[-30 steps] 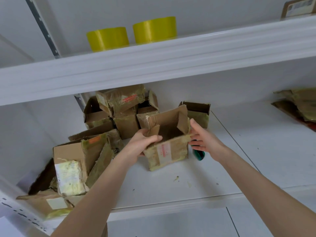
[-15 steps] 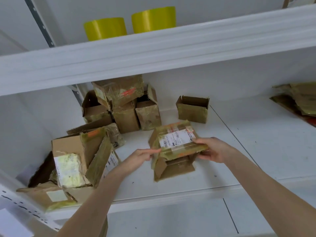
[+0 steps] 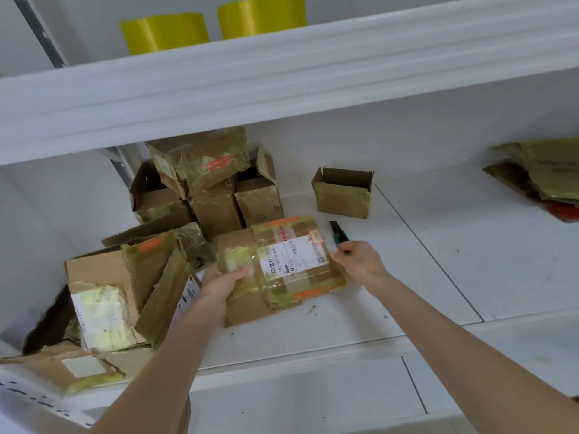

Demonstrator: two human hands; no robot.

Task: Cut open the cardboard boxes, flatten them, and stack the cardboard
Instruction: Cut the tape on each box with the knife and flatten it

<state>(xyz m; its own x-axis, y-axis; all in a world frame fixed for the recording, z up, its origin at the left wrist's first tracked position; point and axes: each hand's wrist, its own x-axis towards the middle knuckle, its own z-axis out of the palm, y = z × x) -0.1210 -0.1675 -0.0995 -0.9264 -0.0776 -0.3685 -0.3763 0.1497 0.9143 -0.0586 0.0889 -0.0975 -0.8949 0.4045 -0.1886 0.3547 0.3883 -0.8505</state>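
Box lies label-up on the shelf, left hand gripping its left edge, right hand just beside its right edge, covering the cutter handle, grip unclear.

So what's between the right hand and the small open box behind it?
A green-and-black cutter lies on the white shelf, its near end at the right hand. Head view.

person | forearms: both bare to the frame edge | left hand: bare | right hand: bare

Taped cardboard box lies label-up; utility knife just beside.
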